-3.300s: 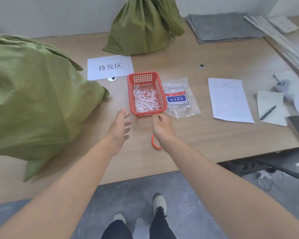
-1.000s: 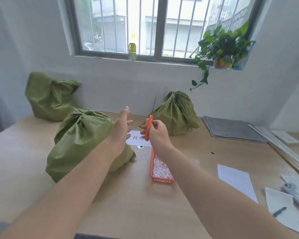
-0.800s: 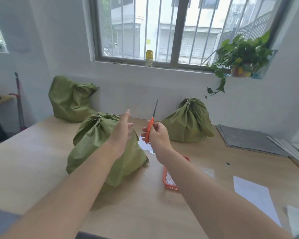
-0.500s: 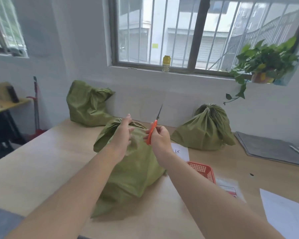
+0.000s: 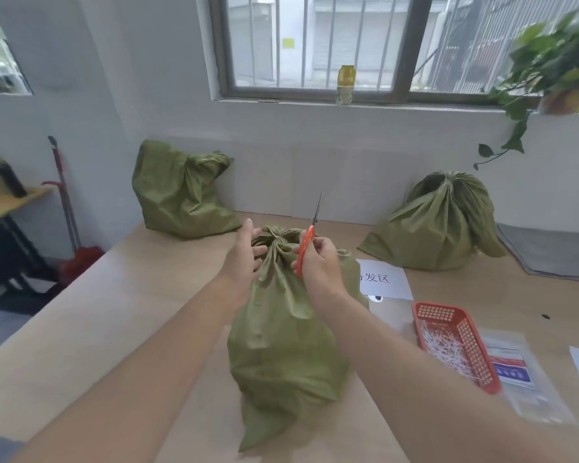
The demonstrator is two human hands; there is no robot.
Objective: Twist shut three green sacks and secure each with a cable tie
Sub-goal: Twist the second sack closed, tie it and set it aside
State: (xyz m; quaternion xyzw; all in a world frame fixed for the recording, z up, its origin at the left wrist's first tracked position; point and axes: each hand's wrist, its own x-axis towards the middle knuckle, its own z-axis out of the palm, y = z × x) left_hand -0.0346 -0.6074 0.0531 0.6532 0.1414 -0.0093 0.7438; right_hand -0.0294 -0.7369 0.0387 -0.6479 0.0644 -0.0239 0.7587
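**Near sack** [image 5: 281,345]: green, upright at the centre of the desk [image 5: 114,312]. Its gathered neck [image 5: 276,245] points up, with a pale cable tie [image 5: 274,232] round it.

**Left hand** [image 5: 243,262]: fingers relaxed, tips at the neck's left side, not clasping.

**Right hand** [image 5: 320,267]: grips the orange scissors [image 5: 305,243], blades upright, just right of the neck.

**Relation:** the neck lies between the two hands. Trimming the tie would probably need the blades tipped left and down.

**Also present:** far-left sack [image 5: 178,195] and far-right sack [image 5: 442,222].
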